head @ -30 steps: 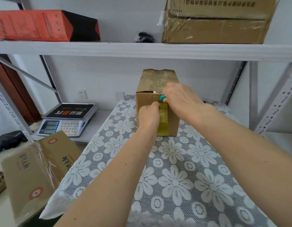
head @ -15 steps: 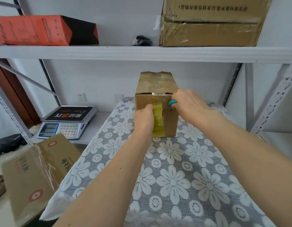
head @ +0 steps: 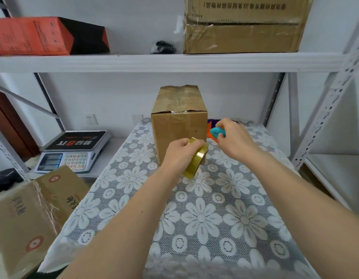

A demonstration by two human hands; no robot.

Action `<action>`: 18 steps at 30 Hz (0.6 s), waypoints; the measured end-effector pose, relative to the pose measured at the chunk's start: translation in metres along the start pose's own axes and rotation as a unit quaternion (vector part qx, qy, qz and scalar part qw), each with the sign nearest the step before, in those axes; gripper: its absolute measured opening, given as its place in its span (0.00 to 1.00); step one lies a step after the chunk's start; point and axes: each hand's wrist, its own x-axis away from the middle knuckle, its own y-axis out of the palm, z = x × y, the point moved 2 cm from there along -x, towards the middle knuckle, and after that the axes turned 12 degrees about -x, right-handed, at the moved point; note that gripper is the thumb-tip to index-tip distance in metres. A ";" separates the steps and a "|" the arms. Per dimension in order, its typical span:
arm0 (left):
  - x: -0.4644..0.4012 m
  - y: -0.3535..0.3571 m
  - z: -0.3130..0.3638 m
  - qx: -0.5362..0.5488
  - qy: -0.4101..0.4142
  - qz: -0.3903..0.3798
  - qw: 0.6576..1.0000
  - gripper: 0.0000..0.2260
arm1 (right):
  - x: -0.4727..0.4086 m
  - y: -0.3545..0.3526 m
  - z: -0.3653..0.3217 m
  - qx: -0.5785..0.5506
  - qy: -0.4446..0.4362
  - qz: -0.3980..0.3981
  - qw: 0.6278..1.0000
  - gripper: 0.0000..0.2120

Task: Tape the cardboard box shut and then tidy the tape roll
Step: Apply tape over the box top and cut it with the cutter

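A brown cardboard box [head: 178, 121] stands upright at the far end of the table, its top flaps closed with clear tape along the front edge. My left hand [head: 179, 156] grips a yellowish tape roll [head: 195, 163] just in front of the box's lower front face, the roll tilted on edge above the cloth. My right hand [head: 234, 139] is to the right of the box and holds a small teal cutter [head: 216, 132], apart from the box.
A flowered lace cloth [head: 204, 218] covers the table. A scale [head: 73, 152] sits at left, a printed carton [head: 29, 214] at lower left. The shelf above [head: 174, 62] carries a red box and a large carton. A rack upright [head: 325, 117] stands at right.
Both hands have come away from the box front. The left hand pulled the tape roll down and toward me; the right hand moved the cutter off to the right of the box.
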 end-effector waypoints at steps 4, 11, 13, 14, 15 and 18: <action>-0.006 0.014 -0.008 -0.127 0.058 -0.002 0.990 0.13 | 0.010 0.001 0.032 -0.082 0.078 -0.018 0.993 0.15; -0.009 0.038 -0.029 -0.416 0.171 -0.023 0.893 0.06 | 0.026 0.018 0.066 -0.141 0.174 -0.044 0.974 0.12; -0.008 0.042 -0.038 -0.450 0.182 -0.029 0.874 0.07 | 0.028 0.025 0.068 -0.139 0.176 -0.051 0.973 0.12; -0.008 0.043 -0.043 -0.458 0.186 -0.035 0.868 0.07 | 0.028 0.029 0.069 -0.136 0.177 -0.053 0.973 0.13; -0.008 0.045 -0.046 -0.462 0.192 -0.040 0.865 0.07 | 0.029 0.032 0.069 -0.133 0.179 -0.053 0.973 0.13; -0.008 0.047 -0.053 -0.471 0.206 -0.042 0.856 0.07 | 0.029 0.039 0.070 -0.134 0.191 -0.044 0.971 0.12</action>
